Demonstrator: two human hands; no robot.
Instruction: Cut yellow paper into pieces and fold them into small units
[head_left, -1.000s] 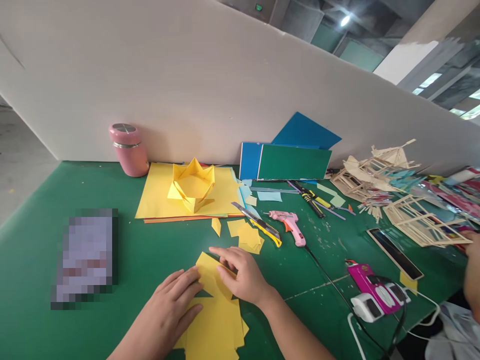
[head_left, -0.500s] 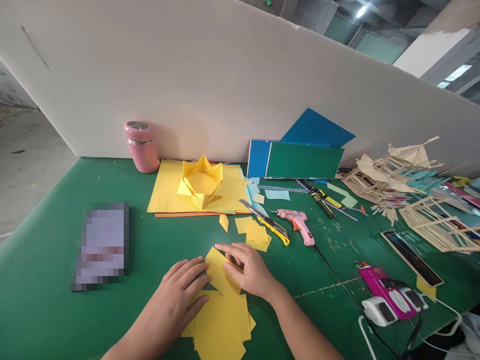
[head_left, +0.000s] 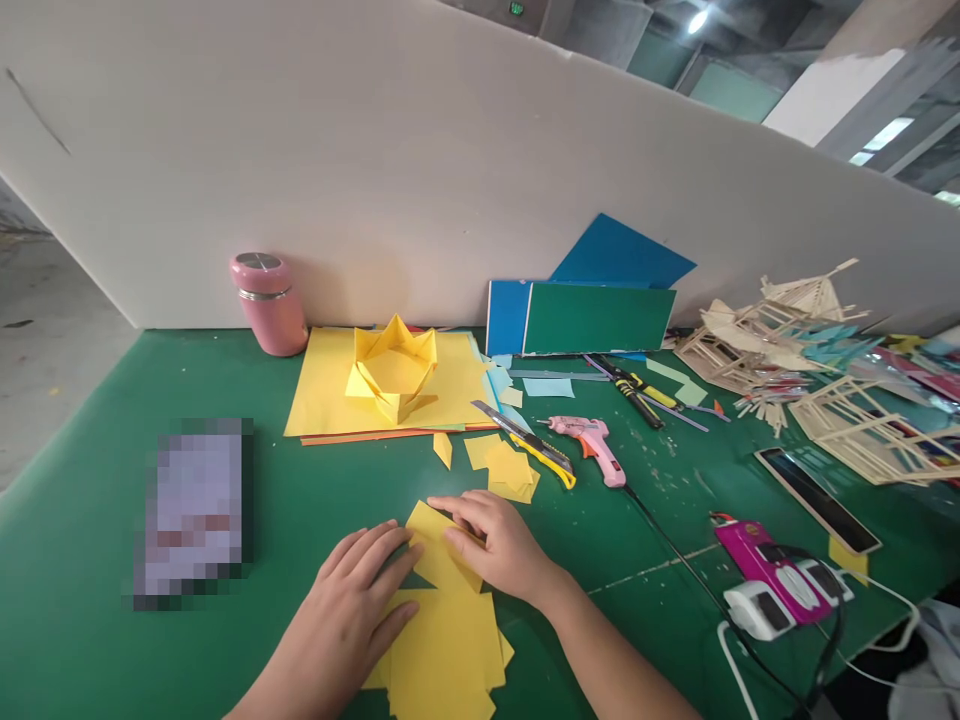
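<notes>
A yellow paper sheet lies on the green table near the front edge, partly folded at its far end. My left hand presses flat on the paper's left side, fingers spread. My right hand presses on the folded far flap, index finger stretched to the left along the crease. Neither hand grips anything. Behind them sits a folded yellow paper crown box on a stack of yellow sheets.
Yellow scraps, a yellow utility knife and a pink glue gun lie just beyond my hands. A pink flask stands by the white wall. Blue and green card, stick models, a power strip fill the right.
The view swayed slightly. My hands stay on the yellow paper; the right hand's fingers shifted a little along the fold.
</notes>
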